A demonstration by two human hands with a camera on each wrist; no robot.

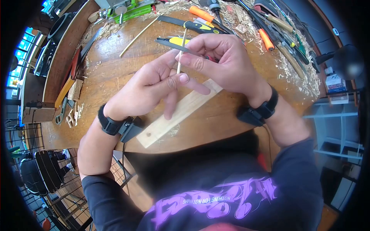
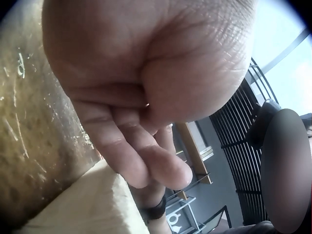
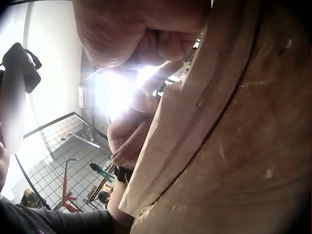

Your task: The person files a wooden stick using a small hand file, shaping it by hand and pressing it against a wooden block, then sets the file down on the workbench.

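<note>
My left hand [image 1: 154, 82] pinches a thin wooden stick [image 1: 179, 68] between thumb and fingers, over the table. The stick leans nearly upright, and its upper part crosses a flat dark-grey file [image 1: 166, 44]. My right hand [image 1: 227, 61] grips that file, its thumb close against the stick; a bit of red shows inside the curled fingers, and the rest of the handle is hidden. Below both hands lies a pale wooden board [image 1: 169, 123], slanting across the table. In the left wrist view the left hand [image 2: 146, 73] hides the stick; the right hand [image 3: 146, 34] hides the file from its own wrist camera.
Beyond the hands lie a yellow-and-black handled tool [image 1: 200, 27] and another thin stick [image 1: 138, 37]. Orange-handled tools [image 1: 266, 39] and wood shavings [image 1: 308, 82] crowd the right and back. A green vise [image 1: 133, 13] stands at the back; scissors [image 1: 61, 111] lie at left.
</note>
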